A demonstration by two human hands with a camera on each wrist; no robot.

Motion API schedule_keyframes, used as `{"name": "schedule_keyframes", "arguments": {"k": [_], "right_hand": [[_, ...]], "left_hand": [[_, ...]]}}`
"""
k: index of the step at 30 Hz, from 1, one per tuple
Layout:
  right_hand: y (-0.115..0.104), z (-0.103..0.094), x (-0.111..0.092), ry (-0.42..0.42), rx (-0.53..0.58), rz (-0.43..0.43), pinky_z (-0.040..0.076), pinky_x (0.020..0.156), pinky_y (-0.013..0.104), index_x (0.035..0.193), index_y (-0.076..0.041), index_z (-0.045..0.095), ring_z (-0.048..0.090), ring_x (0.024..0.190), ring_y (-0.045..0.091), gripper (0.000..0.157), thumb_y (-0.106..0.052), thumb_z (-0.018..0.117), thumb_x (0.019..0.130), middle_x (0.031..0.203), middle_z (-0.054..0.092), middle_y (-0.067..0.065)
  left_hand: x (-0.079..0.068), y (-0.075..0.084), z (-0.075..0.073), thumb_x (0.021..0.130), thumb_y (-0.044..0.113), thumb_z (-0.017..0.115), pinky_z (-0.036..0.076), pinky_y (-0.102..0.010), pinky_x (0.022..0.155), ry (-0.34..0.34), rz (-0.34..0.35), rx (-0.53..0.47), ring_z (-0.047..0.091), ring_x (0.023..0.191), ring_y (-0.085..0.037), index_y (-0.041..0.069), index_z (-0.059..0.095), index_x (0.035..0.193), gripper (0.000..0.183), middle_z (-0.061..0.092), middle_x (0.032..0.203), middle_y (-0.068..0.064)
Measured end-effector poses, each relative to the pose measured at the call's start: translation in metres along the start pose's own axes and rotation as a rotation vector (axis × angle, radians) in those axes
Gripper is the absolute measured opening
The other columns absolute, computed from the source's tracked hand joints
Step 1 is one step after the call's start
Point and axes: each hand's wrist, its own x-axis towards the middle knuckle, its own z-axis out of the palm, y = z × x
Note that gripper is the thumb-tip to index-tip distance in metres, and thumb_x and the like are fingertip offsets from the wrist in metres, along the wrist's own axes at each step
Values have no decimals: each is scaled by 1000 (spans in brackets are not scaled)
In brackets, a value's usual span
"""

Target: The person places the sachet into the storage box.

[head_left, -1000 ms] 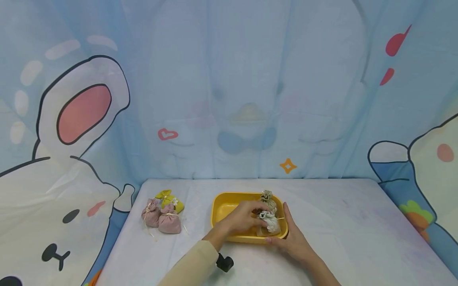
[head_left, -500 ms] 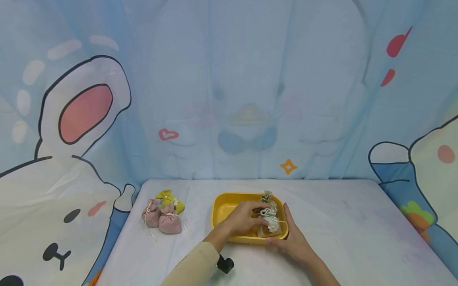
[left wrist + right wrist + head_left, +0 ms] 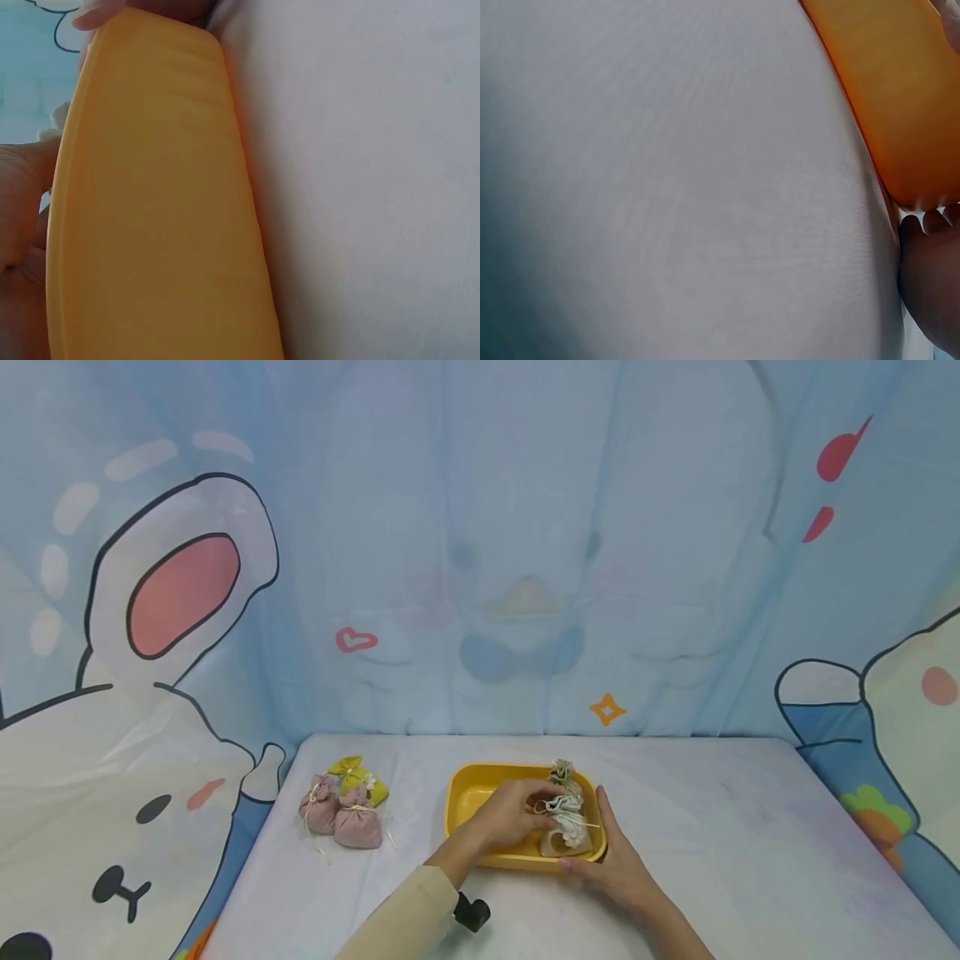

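A yellow tray [image 3: 468, 789] stands on the table with small drawstring pouches at its right end. One is a pale grey-white pouch [image 3: 572, 829] with a light cord; behind it is a khaki pouch [image 3: 561, 771]. My left hand [image 3: 510, 814] reaches over the tray's front rim, its curled fingers and thumb gripping the gathered neck of the pale pouch. Its fingertips are partly hidden. My right hand [image 3: 618, 868] holds the tray's right front corner, thumb at the front and fingers along the right side. The tray's front wall [image 3: 157, 195] fills much of the left wrist view.
Two dusty-pink pouches [image 3: 357, 827] and a yellow-green pouch [image 3: 365, 782] with a white flower sit together at the table's left. White cloth [image 3: 750, 843] covers the table. A cartoon-printed blue curtain [image 3: 525, 527] hangs behind it.
The cord and gathered top of the pale pouch have shifted slightly under my left hand. My right hand keeps its hold on the tray corner.
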Motion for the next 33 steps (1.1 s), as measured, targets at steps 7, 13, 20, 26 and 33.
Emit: {"name": "schedule_keyframes", "arguments": {"k": [7,13,20,26,33], "right_hand": [[2,0,2,11,-27,-25,11,125,67,165,-35,-16,5,160,46,135,-29,90,81,176,-2,13],[3,0,3,9,-28,-28,11,125,68,165,-33,-16,4,160,45,135,-29,90,81,176,-2,12],[3,1,3,19,-43,0,11,125,68,166,-29,-15,5,160,45,139,-33,92,78,176,-1,12],[3,1,4,19,-46,14,9,125,68,166,-30,-16,3,160,46,138,-34,92,79,176,-2,11],[2,1,4,18,-49,15,8,125,68,166,-30,-16,3,160,46,139,-35,91,79,176,-2,12]], "left_hand": [[-5,1,-13,96,28,77,53,-23,94,29,-24,0,65,107,-9,25,71,132,37,71,120,12],[-10,0,-23,99,44,71,54,-32,102,126,-31,51,65,117,-14,17,70,134,44,72,127,0],[-16,-4,-35,101,41,68,49,-38,112,252,-8,138,62,130,-15,15,69,135,42,69,136,3],[-19,-8,-40,101,42,67,45,-41,117,281,-30,192,58,136,-18,16,68,137,44,66,142,2],[-23,-9,-43,100,54,65,39,-48,121,270,-90,209,50,146,-24,21,59,148,59,55,156,0]]}}
